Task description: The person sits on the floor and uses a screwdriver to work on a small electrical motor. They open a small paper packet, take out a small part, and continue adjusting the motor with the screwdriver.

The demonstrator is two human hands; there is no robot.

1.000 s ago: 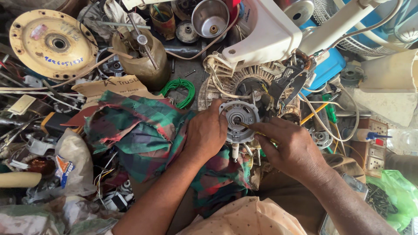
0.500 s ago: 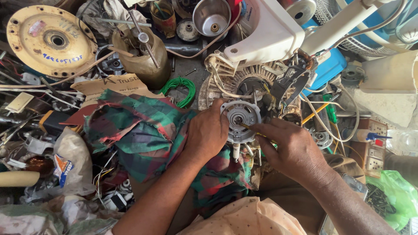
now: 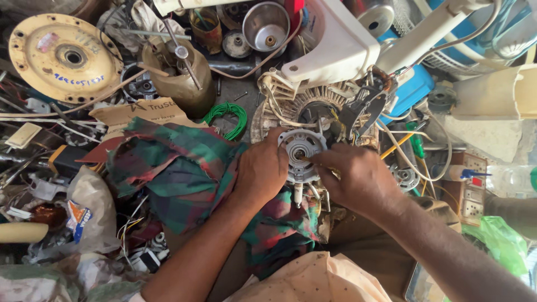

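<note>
Under the left hand (image 3: 263,170) lay a cloth (image 3: 179,173) checked in dark green, red and navy. Between the left hand and the right hand (image 3: 352,179) sat a dull silver-grey motor cap (image 3: 301,146), with pale cream wires (image 3: 279,106) just beyond it. A coil of bright green wire (image 3: 226,117) lay just beyond the left hand. Far to that hand's left sat a yellow disc (image 3: 61,56), stained with rust. Beyond the right hand stood an off-white housing (image 3: 335,50) and a bright blue case (image 3: 411,89). A translucent green bag (image 3: 498,240) lay to the right of the right hand.
</note>
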